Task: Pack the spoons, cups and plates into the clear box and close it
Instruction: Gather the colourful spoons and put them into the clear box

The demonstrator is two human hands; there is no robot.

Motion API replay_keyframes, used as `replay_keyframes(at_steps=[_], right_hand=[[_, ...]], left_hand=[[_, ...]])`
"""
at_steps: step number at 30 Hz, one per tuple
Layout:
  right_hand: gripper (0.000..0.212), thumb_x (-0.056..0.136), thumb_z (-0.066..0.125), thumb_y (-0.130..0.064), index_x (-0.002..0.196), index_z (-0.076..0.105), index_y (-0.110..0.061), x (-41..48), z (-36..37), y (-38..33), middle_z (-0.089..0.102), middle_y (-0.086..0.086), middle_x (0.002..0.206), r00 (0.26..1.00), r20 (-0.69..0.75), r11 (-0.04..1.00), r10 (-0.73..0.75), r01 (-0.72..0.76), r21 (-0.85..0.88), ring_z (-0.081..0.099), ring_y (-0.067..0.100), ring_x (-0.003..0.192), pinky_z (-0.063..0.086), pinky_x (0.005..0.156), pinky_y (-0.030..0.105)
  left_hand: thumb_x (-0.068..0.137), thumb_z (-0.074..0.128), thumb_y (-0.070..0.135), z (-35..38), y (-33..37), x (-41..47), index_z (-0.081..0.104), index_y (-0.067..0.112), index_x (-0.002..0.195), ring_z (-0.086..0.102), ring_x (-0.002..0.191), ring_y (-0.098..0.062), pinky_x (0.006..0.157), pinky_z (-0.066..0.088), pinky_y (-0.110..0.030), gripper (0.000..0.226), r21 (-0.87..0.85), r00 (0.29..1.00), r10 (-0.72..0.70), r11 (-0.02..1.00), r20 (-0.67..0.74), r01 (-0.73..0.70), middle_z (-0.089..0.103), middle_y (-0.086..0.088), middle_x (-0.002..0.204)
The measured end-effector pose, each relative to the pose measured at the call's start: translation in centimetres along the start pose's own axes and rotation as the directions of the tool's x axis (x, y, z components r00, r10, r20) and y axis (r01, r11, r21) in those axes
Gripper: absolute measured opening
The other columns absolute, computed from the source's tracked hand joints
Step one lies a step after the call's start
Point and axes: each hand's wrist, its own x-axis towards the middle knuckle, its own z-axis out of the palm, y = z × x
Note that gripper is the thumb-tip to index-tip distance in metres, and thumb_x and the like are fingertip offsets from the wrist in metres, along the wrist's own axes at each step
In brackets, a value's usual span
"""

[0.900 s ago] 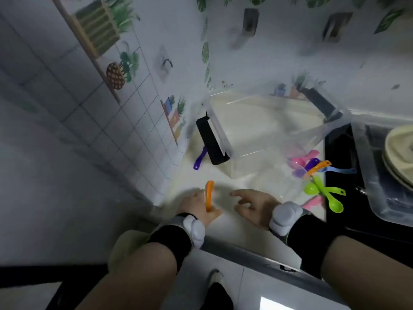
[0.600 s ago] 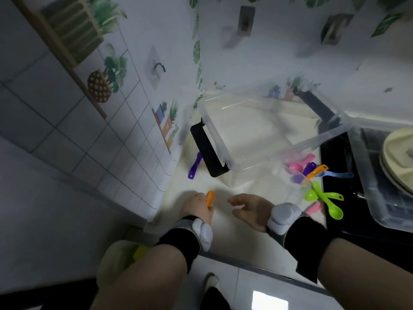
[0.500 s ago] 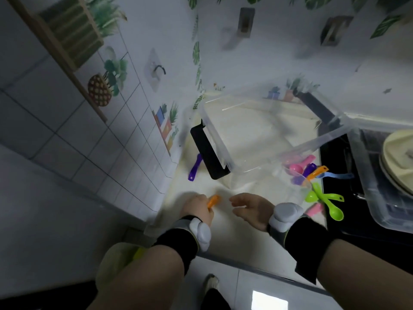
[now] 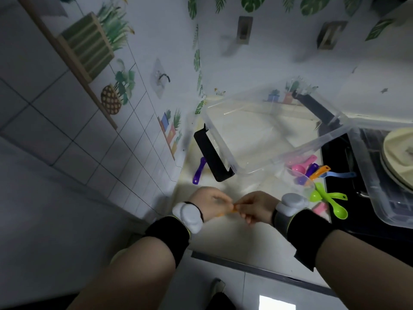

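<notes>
At the counter's [image 4: 225, 236] front edge, nearest me, my left hand [image 4: 209, 203] and right hand [image 4: 256, 205] meet, both pinching the orange spoon [image 4: 232, 210] between curled fingers. Farther back the clear box [image 4: 290, 153] stands open near the wall. A purple spoon [image 4: 199, 170] lies by its left side and a heap of coloured spoons [image 4: 312, 174] at its near right corner.

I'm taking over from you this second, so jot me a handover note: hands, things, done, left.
Left hand and right hand both pinch one orange spoon above the counter edge.
Clear box stands open and looks empty.
Purple spoon lies beside its black latch; more spoons heaped at its right corner; plates sit in a second clear tub.
Done: nothing packed yet.
Left: all spoons, plates, cups (none clearly seen), then close it.
</notes>
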Motion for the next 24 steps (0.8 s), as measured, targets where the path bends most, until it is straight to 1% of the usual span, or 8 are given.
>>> replay_keyframes(at_steps=[3,7,10,12,15,21,23,24], right_hand=[[0.012,0.090,0.055,-0.006,0.092,0.066,-0.003,-0.4,-1.2,0.8,0.059,0.004,0.059,0.993,-0.115,0.998,0.020,-0.013,0.056,0.051,0.009,0.040,0.049,0.043,0.022],[0.011,0.090,0.055,-0.003,0.094,0.064,-0.002,-1.4,-2.4,1.8,0.065,0.006,0.059,0.984,-0.165,0.969,0.065,-0.023,0.247,0.055,0.013,0.040,0.051,0.044,0.024],[0.012,0.090,0.054,-0.002,0.087,0.065,-0.007,-2.3,-2.8,2.1,0.068,0.004,0.060,0.981,-0.182,0.944,0.061,0.003,0.330,0.057,0.013,0.040,0.052,0.044,0.023],[0.016,0.090,0.054,-0.001,0.086,0.065,-0.011,-2.8,-2.8,2.1,0.068,0.005,0.064,0.982,-0.187,0.938,0.042,0.026,0.346,0.057,0.012,0.040,0.051,0.044,0.022],[0.016,0.090,0.053,-0.001,0.091,0.066,-0.011,-3.2,-2.9,2.3,0.069,0.004,0.066,0.981,-0.191,0.935,0.026,0.044,0.353,0.057,0.011,0.041,0.051,0.045,0.021],[0.017,0.091,0.053,-0.002,0.088,0.065,-0.013,-3.7,-2.8,2.3,0.069,0.007,0.070,0.982,-0.189,0.935,0.023,0.045,0.352,0.058,0.011,0.042,0.052,0.046,0.022],[0.017,0.090,0.054,-0.004,0.086,0.067,-0.014,-3.9,-2.5,2.2,0.070,0.005,0.068,0.981,-0.191,0.932,0.024,0.047,0.360,0.059,0.013,0.045,0.052,0.049,0.023],[0.016,0.090,0.055,-0.005,0.085,0.067,-0.015,-4.0,-2.4,2.1,0.070,0.004,0.067,0.981,-0.195,0.930,0.022,0.051,0.365,0.059,0.014,0.046,0.053,0.050,0.024]], left_hand=[[0.085,0.060,0.017,-1.6,-0.5,1.3,0.072,0.015,0.095,0.056,0.084,-0.014,0.057,0.041,-0.003,0.016,-0.105,0.968,-0.136,0.988,-0.211,0.116,0.063,0.004,0.086],[0.081,0.047,0.025,-3.2,-2.6,4.2,0.055,0.016,0.074,0.052,0.070,-0.027,0.059,0.041,-0.024,0.014,0.307,0.917,-0.169,0.907,-0.362,0.288,0.059,-0.008,0.076],[0.078,0.047,0.029,-2.8,-3.0,6.2,0.051,0.021,0.110,0.057,0.096,-0.032,0.081,0.051,-0.037,0.033,0.467,0.953,-0.109,0.852,-0.283,0.237,0.055,-0.008,0.107],[0.081,0.043,0.033,-2.3,-3.2,7.0,0.039,0.028,0.132,0.046,0.119,-0.034,0.100,0.043,-0.040,0.051,0.592,0.963,-0.159,0.763,-0.216,0.258,0.043,-0.010,0.132],[0.085,0.036,0.038,-1.4,-3.3,7.1,0.047,0.023,0.124,0.043,0.123,-0.032,0.102,0.039,-0.037,0.043,0.704,0.963,-0.195,0.657,-0.188,0.270,0.038,-0.007,0.141],[0.083,0.045,0.032,-0.3,-3.9,5.5,0.067,0.024,0.111,0.057,0.103,-0.019,0.083,0.037,-0.017,0.036,0.500,0.931,-0.125,0.815,-0.343,0.293,0.061,0.007,0.126],[0.082,0.046,0.027,0.0,-3.4,4.2,0.064,0.008,0.092,0.057,0.081,-0.028,0.067,0.038,-0.018,0.029,0.436,0.921,-0.142,0.847,-0.364,0.303,0.067,0.000,0.090],[0.082,0.046,0.024,0.2,-3.0,3.3,0.051,0.014,0.067,0.046,0.067,-0.028,0.056,0.033,-0.020,0.019,0.395,0.920,-0.161,0.867,-0.357,0.305,0.056,-0.007,0.073]])
